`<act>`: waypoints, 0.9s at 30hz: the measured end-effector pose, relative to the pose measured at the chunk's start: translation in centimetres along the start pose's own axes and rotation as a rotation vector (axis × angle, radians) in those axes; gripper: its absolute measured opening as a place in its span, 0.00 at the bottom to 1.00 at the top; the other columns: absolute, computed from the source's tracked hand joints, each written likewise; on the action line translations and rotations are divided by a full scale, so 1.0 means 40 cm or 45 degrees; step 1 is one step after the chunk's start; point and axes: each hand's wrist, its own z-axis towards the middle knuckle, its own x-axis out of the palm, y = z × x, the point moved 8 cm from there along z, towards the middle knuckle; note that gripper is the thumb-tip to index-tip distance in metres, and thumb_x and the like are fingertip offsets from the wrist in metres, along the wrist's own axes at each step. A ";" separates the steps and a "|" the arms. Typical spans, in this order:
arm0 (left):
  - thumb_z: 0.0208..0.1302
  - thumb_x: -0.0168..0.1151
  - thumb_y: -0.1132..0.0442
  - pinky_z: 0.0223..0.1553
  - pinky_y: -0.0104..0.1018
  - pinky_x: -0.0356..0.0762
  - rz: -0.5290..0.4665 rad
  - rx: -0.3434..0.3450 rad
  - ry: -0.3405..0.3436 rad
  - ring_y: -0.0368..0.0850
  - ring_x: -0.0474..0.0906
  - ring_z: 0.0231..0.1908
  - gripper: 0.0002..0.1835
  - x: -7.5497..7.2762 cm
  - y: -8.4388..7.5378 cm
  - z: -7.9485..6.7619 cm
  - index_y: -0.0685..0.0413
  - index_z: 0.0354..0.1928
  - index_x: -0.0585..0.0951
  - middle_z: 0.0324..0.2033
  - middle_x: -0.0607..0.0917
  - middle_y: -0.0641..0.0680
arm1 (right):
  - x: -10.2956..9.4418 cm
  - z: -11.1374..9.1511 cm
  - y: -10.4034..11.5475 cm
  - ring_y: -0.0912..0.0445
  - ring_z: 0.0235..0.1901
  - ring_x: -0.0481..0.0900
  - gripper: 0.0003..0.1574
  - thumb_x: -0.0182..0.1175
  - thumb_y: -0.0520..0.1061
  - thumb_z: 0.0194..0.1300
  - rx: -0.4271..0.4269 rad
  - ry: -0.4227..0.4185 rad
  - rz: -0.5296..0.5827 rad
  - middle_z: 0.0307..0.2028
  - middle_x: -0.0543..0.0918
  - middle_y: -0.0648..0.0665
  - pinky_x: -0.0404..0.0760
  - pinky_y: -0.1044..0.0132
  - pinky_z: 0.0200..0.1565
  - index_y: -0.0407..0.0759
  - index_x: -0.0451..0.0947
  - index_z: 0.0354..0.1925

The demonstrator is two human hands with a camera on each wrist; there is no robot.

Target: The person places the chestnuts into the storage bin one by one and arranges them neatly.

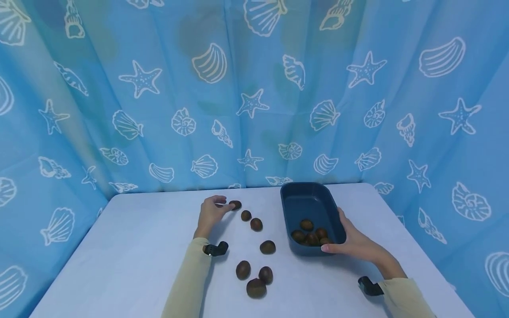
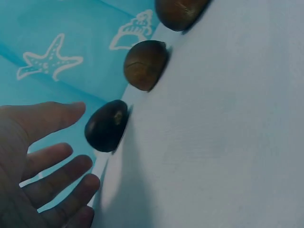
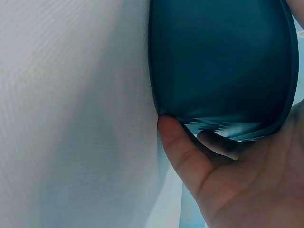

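My left hand [image 1: 211, 214] reaches over the white table beside the farthest loose brown chestnut [image 1: 235, 205]. In the left wrist view its thumb and fingers are spread, with a gap between them and that dark, glossy chestnut [image 2: 107, 127]. My right hand [image 1: 359, 243] grips the near right corner of a dark blue rectangular container [image 1: 306, 201]. The thumb [image 3: 178, 142] presses on the container's side in the right wrist view; the other fingers are partly hidden. Several chestnuts [image 1: 306, 225] lie in the container's near end.
More chestnuts lie loose in a rough line from the far one towards me, including a middle one [image 1: 267, 247] and a near cluster with a large one [image 1: 256, 288]. A blue shell-patterned curtain [image 1: 250, 132] hangs behind the white table [image 1: 151, 229].
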 end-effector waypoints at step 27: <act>0.59 0.76 0.57 0.54 0.50 0.82 0.196 -0.001 0.002 0.55 0.85 0.49 0.22 0.031 -0.019 0.010 0.60 0.52 0.86 0.47 0.90 0.60 | 0.001 0.002 -0.005 0.24 0.79 0.39 0.83 0.72 0.59 0.60 0.035 -0.001 -0.014 0.82 0.33 0.27 0.53 0.19 0.69 0.43 0.18 0.81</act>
